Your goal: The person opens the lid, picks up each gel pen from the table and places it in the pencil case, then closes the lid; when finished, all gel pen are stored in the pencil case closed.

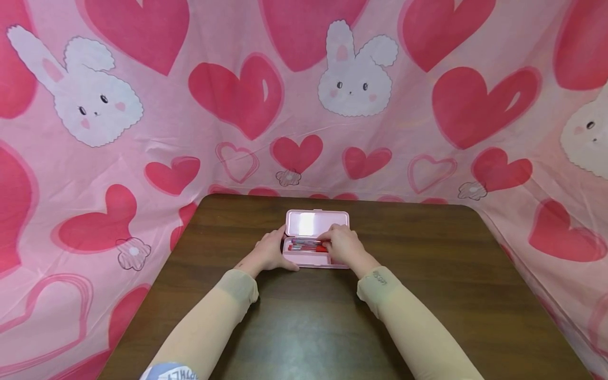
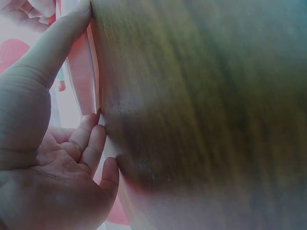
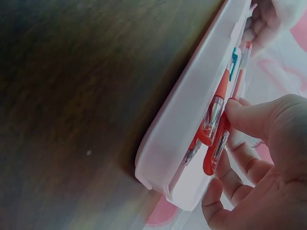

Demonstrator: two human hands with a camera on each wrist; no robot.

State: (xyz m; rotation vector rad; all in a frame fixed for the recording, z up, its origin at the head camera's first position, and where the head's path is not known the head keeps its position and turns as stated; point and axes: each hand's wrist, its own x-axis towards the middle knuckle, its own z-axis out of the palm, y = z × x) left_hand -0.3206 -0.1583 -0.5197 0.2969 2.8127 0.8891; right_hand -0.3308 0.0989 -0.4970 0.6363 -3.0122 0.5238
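Note:
A pink pencil case (image 1: 306, 258) lies on the table with its lid (image 1: 325, 222) raised at the back. Several pens (image 1: 300, 247), most with red parts, lie in its rear compartment; the front compartment shows its pink floor. My left hand (image 1: 269, 252) holds the case at its left end, thumb along the front edge and fingers around the far side. With thumb and fingers, my right hand (image 1: 343, 244) pinches a red pen (image 3: 209, 163) at the right side of the case. Another red pen with a clear grip (image 3: 214, 115) lies beside it in the right wrist view.
The dark wooden table (image 1: 304, 322) extends around the case on all sides. A pink cloth (image 1: 304, 121) with hearts and rabbits hangs behind the table and along both sides.

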